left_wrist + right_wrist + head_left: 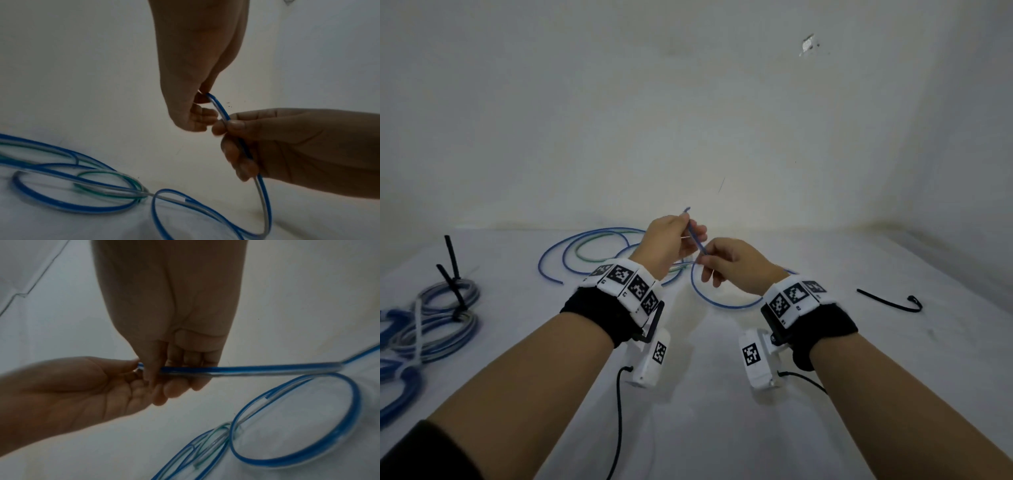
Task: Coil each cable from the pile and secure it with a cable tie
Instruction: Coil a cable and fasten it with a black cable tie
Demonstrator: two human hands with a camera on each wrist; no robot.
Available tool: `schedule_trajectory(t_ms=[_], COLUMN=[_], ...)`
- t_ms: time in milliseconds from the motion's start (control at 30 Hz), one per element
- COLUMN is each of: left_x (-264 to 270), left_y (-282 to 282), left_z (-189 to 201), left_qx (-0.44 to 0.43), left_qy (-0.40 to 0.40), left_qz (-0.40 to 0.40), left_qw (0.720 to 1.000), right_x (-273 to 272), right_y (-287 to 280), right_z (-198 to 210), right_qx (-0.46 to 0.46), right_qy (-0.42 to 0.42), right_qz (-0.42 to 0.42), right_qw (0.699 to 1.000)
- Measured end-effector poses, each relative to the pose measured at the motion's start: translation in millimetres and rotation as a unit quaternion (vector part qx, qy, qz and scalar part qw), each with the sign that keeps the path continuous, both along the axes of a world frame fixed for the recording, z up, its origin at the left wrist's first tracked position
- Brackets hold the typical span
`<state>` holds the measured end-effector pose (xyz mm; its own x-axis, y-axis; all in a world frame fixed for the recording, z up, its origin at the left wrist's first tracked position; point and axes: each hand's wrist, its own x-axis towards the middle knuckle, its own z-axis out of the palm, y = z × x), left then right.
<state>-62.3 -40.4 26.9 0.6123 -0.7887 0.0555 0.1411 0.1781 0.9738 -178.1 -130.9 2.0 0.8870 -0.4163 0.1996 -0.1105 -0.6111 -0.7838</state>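
Note:
A blue-and-white cable point(695, 240) is held up between both hands above the white table point(722, 428). My left hand point(686, 229) pinches it near its free end, which sticks out past the fingers. My right hand point(707, 265) grips the same cable just below, with the fingers curled round it point(242, 146). From the right hand the cable drops into a loose loop point(722, 303) on the table. In the right wrist view the cable point(246, 369) runs out of the fist to the right. More blue and green cables point(599, 251) lie loose behind the left hand.
Coiled bundles point(445, 308) tied with black cable ties point(452, 260) lie at the left edge. A loose black cable tie point(890, 301) lies on the table to the right. A wall stands right behind the table.

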Motion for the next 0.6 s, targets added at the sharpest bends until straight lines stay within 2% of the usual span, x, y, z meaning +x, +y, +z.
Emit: schedule_trajectory(t_ms=[100, 167, 267, 367, 500, 600], left_x=[7, 13, 22, 30, 23, 13], left_y=[17, 29, 46, 62, 77, 83], left_z=[10, 16, 20, 25, 29, 27], left_qx=[-0.081, -0.105, -0.082, -0.064, -0.037, 0.03], left_qy=[0.076, 0.098, 0.044, -0.001, -0.008, -0.037], left_qz=[0.023, 0.023, 0.028, 0.031, -0.014, -0.066], left_qw=[0.994, 0.989, 0.995, 0.997, 0.999, 0.997], right_x=[-2, -6, -12, -15, -15, -9], right_y=[8, 10, 11, 11, 11, 16], right_z=[-7, -9, -6, -4, -4, -4], right_qx=[0.015, 0.001, -0.04, -0.087, -0.152, -0.185], right_qy=[0.057, 0.112, 0.206, 0.261, 0.233, 0.177], right_qz=[0.023, 0.03, 0.032, 0.03, -0.017, -0.069], right_qw=[0.998, 0.993, 0.977, 0.961, 0.96, 0.964])
